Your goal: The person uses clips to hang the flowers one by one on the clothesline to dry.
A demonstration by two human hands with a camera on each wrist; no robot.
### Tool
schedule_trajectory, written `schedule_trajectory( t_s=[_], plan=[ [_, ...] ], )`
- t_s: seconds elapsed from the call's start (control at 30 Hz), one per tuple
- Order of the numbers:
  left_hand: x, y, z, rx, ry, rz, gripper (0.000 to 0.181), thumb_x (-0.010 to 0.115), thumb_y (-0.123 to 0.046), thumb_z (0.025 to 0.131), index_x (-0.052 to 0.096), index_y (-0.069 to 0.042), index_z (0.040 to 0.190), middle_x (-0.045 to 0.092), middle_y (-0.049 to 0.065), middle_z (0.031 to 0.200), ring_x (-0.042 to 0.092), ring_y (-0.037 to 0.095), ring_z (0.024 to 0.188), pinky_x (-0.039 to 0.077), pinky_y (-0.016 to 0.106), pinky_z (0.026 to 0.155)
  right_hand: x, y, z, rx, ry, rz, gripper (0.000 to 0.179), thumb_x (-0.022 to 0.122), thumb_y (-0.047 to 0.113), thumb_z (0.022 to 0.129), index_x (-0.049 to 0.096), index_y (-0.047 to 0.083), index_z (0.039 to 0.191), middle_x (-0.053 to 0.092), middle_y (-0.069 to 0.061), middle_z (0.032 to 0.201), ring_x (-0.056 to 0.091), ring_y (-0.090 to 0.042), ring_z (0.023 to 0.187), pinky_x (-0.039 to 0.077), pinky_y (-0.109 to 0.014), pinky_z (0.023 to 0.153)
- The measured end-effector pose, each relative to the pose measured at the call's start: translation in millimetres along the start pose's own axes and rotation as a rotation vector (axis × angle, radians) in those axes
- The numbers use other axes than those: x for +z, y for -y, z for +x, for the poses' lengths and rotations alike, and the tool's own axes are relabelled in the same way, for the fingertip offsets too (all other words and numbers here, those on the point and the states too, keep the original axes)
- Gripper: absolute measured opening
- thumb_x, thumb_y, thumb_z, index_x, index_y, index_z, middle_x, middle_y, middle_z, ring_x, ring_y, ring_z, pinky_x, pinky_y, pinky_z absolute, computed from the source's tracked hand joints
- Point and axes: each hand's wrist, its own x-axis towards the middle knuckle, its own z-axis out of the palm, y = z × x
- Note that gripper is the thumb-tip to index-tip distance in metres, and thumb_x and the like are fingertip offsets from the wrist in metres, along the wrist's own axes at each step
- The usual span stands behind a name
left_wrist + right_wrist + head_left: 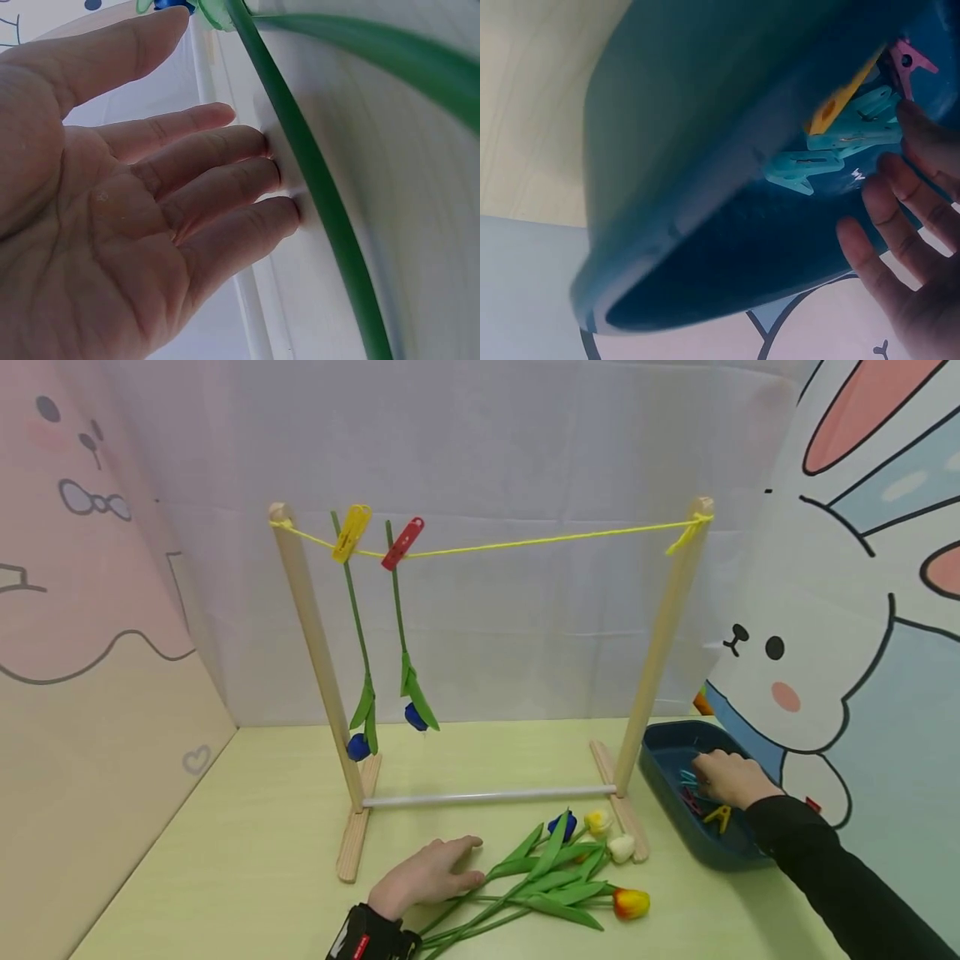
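My left hand [431, 872] rests with its fingers extended beside the green stems of a bunch of artificial tulips [551, 881]. In the left wrist view, one stem [304, 150] crosses just past its fingertips. My right hand [735, 777] reaches into a dark blue basin [660, 735]. Its fingers are loosely bent near teal clothespins [855, 131], a yellow clothespin [844, 97] and a purplish clothespin [907, 64]. Two blue tulips hang head down from a yellow cord [540, 541]; a yellow clothespin [351, 533] and a red clothespin [402, 543] clip their stems.
Two wooden posts, left [318, 660] and right [663, 643], carry the cord. A white rod [487, 797] joins them low down, between wooden feet. Printed panels stand at both sides, and a pale cloth [487, 635] hangs behind the table [225, 827].
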Motion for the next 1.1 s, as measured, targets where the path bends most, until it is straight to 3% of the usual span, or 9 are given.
schedule_trajectory(
  t_s=[0.43, 0.77, 1.1],
  plan=[
    [0.9, -0.1, 1.0, -0.008, 0.004, -0.003, 0.055, 0.065, -0.035, 0.098, 0.053, -0.005, 0.144, 0.059, 0.021, 0.142, 0.051, 0.048, 0.134, 0.044, 0.062, 0.107, 1.4, -2.8, 3.0, 0.036, 0.007, 0.03, 0.02, 0.074, 0.002, 0.085, 0.058, 0.012, 0.078, 0.055, -0.002, 0.073, 0.044, -0.017, 0.062, 0.035, -0.03, 0.054],
    [0.1, -1.1, -0.1, -0.002, -0.004, -0.002, 0.055, 0.065, -0.035, 0.098, 0.053, -0.005, 0.143, 0.059, 0.022, 0.142, 0.05, 0.049, 0.134, 0.044, 0.063, 0.107, -3.7, -5.2, 7.1, 0.053, 0.05, 0.052, 0.018, 0.081, 0.011, 0.083, 0.064, 0.008, 0.089, 0.065, -0.007, 0.082, 0.055, -0.019, 0.066, 0.049, -0.038, 0.055],
    [-0.1, -1.1, -0.5, -0.003, 0.001, -0.01, 0.056, 0.065, -0.035, 0.099, 0.053, -0.005, 0.144, 0.059, 0.021, 0.142, 0.051, 0.047, 0.134, 0.045, 0.062, 0.107, 1.1, -5.8, 3.6, 0.05, 0.054, 0.034, 0.016, 0.079, 0.007, 0.083, 0.064, 0.007, 0.089, 0.065, -0.007, 0.081, 0.055, -0.02, 0.067, 0.052, -0.042, 0.058]
  ],
)
